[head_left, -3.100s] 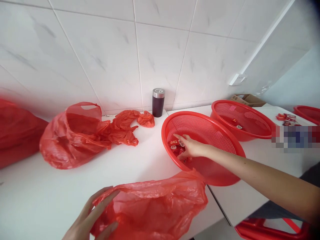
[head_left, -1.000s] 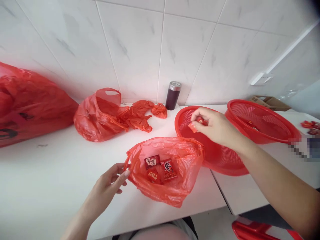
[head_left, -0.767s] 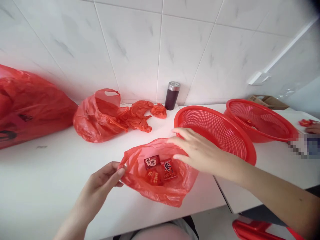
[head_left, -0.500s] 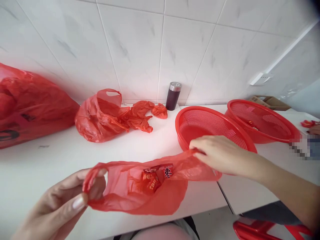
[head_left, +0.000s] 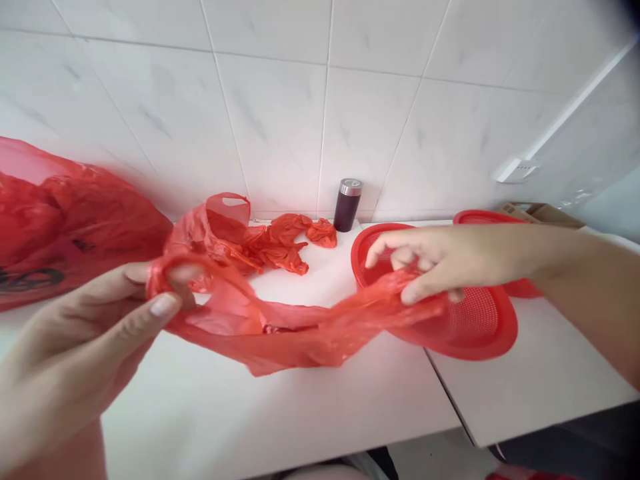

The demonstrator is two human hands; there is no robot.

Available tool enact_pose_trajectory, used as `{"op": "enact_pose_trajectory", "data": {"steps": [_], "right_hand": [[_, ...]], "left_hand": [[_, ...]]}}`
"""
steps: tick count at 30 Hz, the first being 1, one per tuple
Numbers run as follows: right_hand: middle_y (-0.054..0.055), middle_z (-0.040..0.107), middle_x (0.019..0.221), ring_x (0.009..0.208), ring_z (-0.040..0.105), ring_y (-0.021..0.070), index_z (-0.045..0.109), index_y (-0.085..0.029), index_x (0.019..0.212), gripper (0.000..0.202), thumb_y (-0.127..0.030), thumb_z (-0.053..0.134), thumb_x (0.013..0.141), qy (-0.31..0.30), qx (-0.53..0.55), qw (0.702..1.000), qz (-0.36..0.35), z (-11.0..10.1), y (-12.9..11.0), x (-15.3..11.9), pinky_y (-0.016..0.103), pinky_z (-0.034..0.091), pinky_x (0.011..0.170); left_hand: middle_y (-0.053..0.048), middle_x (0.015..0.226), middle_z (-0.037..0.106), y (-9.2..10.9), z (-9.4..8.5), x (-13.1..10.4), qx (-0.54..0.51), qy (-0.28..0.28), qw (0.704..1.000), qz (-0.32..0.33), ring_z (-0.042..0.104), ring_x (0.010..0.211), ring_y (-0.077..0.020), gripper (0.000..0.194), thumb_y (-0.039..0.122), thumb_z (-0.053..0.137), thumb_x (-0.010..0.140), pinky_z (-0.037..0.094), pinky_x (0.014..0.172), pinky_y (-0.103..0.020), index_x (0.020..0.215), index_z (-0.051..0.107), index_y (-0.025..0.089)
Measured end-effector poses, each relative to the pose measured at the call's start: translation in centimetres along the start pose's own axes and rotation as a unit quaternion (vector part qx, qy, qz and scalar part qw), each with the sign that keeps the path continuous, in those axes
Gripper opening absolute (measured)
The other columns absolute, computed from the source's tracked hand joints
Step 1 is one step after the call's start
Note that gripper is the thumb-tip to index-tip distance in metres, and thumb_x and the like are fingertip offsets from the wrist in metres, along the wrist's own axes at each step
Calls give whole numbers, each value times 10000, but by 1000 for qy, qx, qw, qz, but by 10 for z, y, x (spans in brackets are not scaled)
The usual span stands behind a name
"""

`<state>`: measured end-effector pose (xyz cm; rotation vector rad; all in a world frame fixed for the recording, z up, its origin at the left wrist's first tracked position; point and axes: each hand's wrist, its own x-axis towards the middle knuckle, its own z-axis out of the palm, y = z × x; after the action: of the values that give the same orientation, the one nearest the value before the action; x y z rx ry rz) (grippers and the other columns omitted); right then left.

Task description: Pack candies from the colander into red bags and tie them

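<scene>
A thin red plastic bag (head_left: 295, 347) is stretched between my two hands above the white table. My left hand (head_left: 105, 327) pinches one of its handle loops between thumb and fingers. On the other side, my right hand (head_left: 425, 263) grips the gathered opposite end with thumb and fingertips, over the near red basket. A small dark edge of a packet (head_left: 280, 329) shows at the bag's mouth; the rest of the contents is hidden by the plastic.
A perforated red basket (head_left: 507, 327) stands under my right hand, with another red basket (head_left: 483, 217) behind it. A dark tumbler (head_left: 347, 207) stands by the tiled wall. Crumpled red bags (head_left: 285, 237) and a large red bag (head_left: 100, 227) lie left. A cardboard box (head_left: 550, 215) sits far right.
Both hands have lifted the bag higher off the table. My right hand has bunched up its end, and the bag's mouth has narrowed, hiding the packets that showed inside.
</scene>
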<state>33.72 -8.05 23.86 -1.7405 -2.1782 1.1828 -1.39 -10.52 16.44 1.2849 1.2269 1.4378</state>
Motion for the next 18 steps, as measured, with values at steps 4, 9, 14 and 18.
{"op": "enact_pose_trajectory", "data": {"steps": [4,9,14,18], "right_hand": [[-49,663,845,599,597,53,615,-233,1110,287,-323,538,848,66,-50,997,-7,-18,-10,1,240,419,596],[-24,640,733,710,655,170,642,-281,1022,264,-285,717,769,139,-60,987,-61,-19,-24,6,271,512,616],[-17,625,755,792,660,204,622,-278,1025,287,-227,725,762,161,-50,978,-123,-14,-38,15,291,522,669],[-30,612,853,776,653,158,590,-261,1061,285,-177,659,797,172,-59,959,-218,-2,-69,23,241,506,645]], "left_hand": [[25,691,684,-6,-13,12,7,-19,1000,16,638,700,-135,222,371,817,667,552,634,-206,757,713,196],[42,1010,725,-8,-16,18,-35,-114,990,75,651,996,-222,18,288,742,767,562,890,-372,769,742,270],[-7,1186,675,3,3,23,-85,-257,951,148,623,1093,-342,369,424,686,789,566,836,-509,1153,659,375],[-29,993,705,16,31,26,73,-290,953,46,698,838,-262,810,457,721,736,594,666,-394,1448,342,375]]}}
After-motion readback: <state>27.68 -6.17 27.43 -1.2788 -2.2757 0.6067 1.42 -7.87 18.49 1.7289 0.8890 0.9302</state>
